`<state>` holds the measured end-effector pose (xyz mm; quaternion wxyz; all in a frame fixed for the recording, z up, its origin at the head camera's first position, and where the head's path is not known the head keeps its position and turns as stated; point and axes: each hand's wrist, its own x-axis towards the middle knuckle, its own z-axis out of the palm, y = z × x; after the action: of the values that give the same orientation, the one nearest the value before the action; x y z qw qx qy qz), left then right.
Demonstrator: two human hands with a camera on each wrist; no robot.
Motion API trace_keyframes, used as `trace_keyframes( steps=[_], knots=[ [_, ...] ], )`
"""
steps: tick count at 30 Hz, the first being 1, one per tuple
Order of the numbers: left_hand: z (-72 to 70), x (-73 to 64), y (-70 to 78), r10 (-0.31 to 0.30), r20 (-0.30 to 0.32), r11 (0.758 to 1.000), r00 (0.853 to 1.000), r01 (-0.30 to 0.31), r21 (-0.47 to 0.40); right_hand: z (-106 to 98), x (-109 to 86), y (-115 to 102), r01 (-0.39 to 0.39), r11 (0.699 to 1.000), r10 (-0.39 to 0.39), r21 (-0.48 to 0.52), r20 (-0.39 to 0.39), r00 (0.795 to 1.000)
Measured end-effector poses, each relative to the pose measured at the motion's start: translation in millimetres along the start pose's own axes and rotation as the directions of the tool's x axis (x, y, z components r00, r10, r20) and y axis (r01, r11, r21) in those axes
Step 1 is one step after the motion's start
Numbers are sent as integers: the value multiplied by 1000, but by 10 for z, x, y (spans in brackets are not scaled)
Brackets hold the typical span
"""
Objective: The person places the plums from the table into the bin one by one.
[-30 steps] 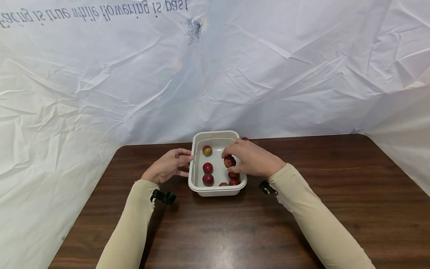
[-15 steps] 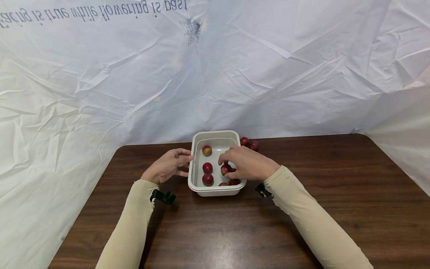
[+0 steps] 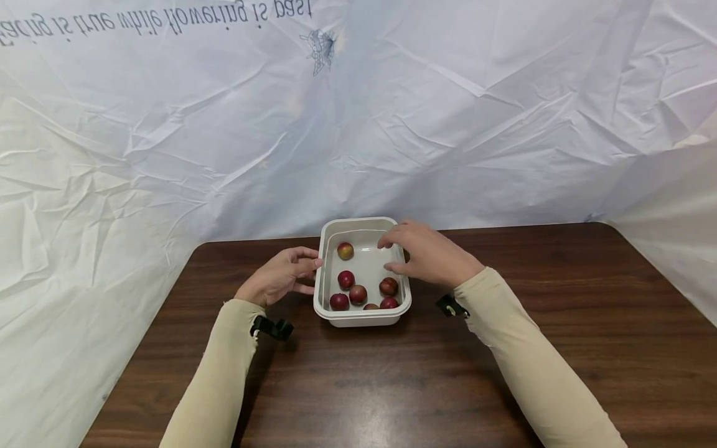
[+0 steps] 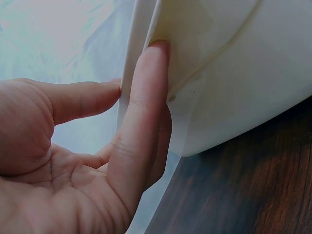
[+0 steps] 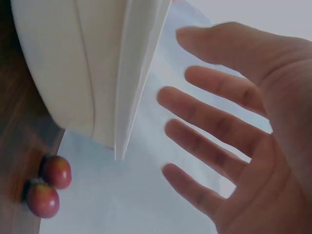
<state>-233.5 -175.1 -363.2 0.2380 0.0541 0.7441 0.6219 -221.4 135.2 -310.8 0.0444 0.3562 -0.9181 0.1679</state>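
Observation:
A white plastic container [image 3: 370, 315] stands on the table with several red plums [image 3: 358, 294] inside, most of them gathered toward its near end. One yellowish-red plum [image 3: 345, 251] lies apart, farther back in it. My left hand [image 3: 284, 274] pinches the container's left rim; in the left wrist view the thumb [image 4: 87, 100] is on one side of the rim and the fingers [image 4: 146, 97] on the other. Over the right rim hovers my right hand [image 3: 431, 254], fingers spread and holding nothing. Its fingers [image 5: 209, 114] are apart from the container wall [image 5: 97, 63] in the right wrist view.
Two plums [image 5: 56, 171] rest on the table beyond the container's far right corner, hidden behind my right hand in the head view. The brown wooden table [image 3: 370, 379] ends at a white sheet [image 3: 448, 124] hung along its back and sides.
My right hand lowered a plum toward the container's near end and let it go among the others. It has since moved back and right. The left hand stays at the rim.

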Motion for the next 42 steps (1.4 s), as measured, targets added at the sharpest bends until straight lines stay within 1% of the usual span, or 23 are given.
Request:
trace_keyframes(
  steps=[4,8,13,17,24,28,34,42],
  knots=[
    [5,0,2,-4,-4,1000,1000,4,4,-36,-11,88,-30,1000,29,-6,-101,994],
    [5,0,5,-3,-3,1000,1000,3,6,-42,-6,178,-66,998,63,-9,-198,978],
    [2,-5,10,-6,-4,1000,1000,6,6,-33,-2,288,-98,995,101,25,-258,961],
    [-3,-5,3,-6,-2,1000,1000,6,10,-19,-7,377,-121,992,126,35,-287,950],
    [0,-9,14,-5,-5,1000,1000,5,14,30,-12,516,-170,984,180,56,-292,939],
    [1,-5,6,-3,-2,1000,1000,3,13,77,-20,593,-199,978,207,58,-282,937],
    [2,-2,13,-2,-3,1000,1000,2,13,143,-37,703,-233,970,241,64,-243,940],
    [3,14,-8,0,-4,1000,1000,0,2,238,-49,857,-241,970,244,39,-191,951]
  ],
)
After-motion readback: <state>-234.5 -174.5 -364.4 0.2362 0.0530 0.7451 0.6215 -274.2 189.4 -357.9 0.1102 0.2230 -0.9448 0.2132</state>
